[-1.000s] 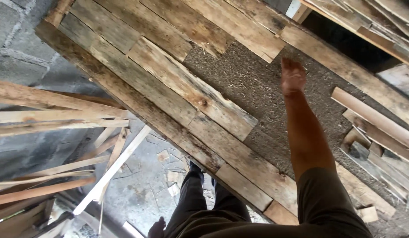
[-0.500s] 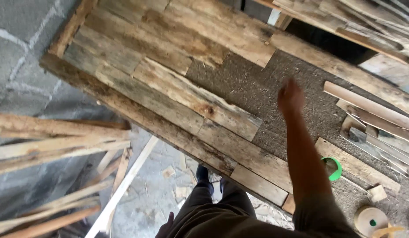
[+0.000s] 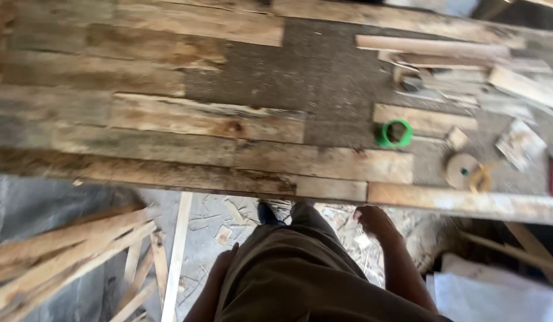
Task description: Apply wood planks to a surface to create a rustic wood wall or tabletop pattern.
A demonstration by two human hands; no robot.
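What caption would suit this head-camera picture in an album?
A person stands at a plank-covered workbench, both empty hands, right hand and left hand, lowered; a green tape roll lies nearby.

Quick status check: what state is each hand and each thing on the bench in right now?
Right hand: empty, loosely curled, below the bench edge.
Left hand: hanging by the leg, mostly hidden; grip unclear.
Bench: partly covered with fitted planks, bare board showing in the middle.
Green tape roll: lying flat on the bench.
Round disc: lying flat.
Loose offcuts: piled at the right end.
Boards on floor: scattered, lying flat.
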